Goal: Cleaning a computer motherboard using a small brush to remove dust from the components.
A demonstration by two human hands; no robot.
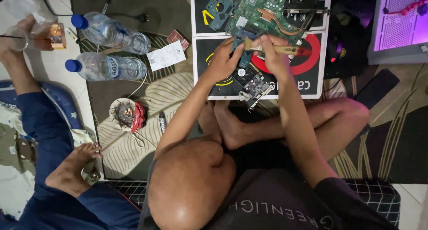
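My right hand [273, 56] grips a wooden-handled brush [285, 49] with a red end, its head down on a small dark circuit part [244, 56]. My left hand [223, 60] steadies that part from the left with its fingers on it. Both hands work over a black mat [307, 82] with red and yellow markings. A green circuit board [263, 9] with copper pipes lies just beyond the hands. Another small board with a metal bracket [256, 87] lies below them.
Two clear plastic bottles with blue caps [111, 33] [107, 68] lie at the left beside a paper slip [166, 56]. A round ashtray [125, 114] sits on the patterned rug. Another person in blue sits at far left, hand [15, 40] holding a glass. A lit perforated case [399, 20] stands top right.
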